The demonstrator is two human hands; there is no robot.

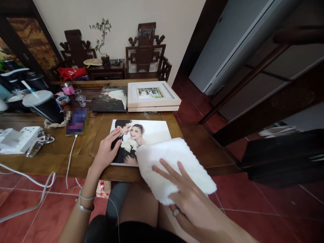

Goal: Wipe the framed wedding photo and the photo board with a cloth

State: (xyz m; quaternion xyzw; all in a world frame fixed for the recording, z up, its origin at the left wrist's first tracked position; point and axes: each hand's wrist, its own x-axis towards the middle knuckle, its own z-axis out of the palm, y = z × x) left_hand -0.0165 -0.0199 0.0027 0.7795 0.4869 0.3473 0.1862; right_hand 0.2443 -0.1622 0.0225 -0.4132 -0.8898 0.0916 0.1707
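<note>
A photo panel (157, 130) showing a couple and a bouquet lies flat on the wooden table, close to its front edge. My left hand (107, 150) rests on the panel's left side, fingers stretched out and flat against it. A fluffy white cloth (172, 152) covers the panel's lower right corner and hangs out past the table edge. My right hand (186, 194) has the cloth, with some fingers spread on top and others curled beneath its near edge. The part of the panel under the cloth is hidden.
Behind the panel lie a dark photo panel (110, 99) and stacked pale frames (154, 96). To the left are a phone (76, 121) on a white cable (71, 152), a black cup (43, 104) with a straw, a power strip (22, 138) and a clear clip (39, 143).
</note>
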